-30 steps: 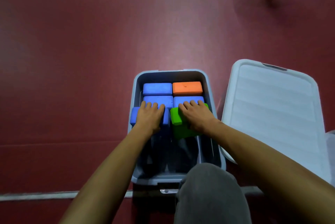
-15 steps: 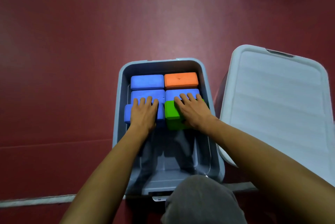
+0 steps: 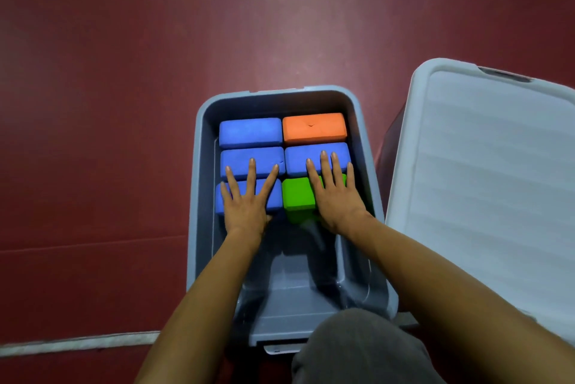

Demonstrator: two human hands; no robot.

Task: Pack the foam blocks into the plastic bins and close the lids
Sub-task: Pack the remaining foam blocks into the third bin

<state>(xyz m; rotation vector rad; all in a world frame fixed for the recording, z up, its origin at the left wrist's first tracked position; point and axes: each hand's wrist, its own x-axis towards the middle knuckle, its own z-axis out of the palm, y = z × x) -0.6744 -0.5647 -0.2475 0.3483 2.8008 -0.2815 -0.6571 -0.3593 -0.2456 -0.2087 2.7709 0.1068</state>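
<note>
Lowered since half a second ago: near blue block (image 3: 275, 200) and green block (image 3: 298, 200), now down inside the grey bin (image 3: 199, 197) as a third row. Head view: left hand (image 3: 245, 209) flat on that near blue block, fingers straight and splayed, gripping nothing; right hand (image 3: 337, 200) flat on the green block likewise (fingertips of both reaching onto the middle blue blocks (image 3: 295, 159) beyond). Farther in, far blue block (image 3: 250, 132) and orange block (image 3: 314, 127), all packed touching. Just right of the bin, pale ribbed lid (image 3: 482, 181). Nearest, bare bin bottom, with a grey-clad knee (image 3: 357, 349) covering the near rim.
</note>
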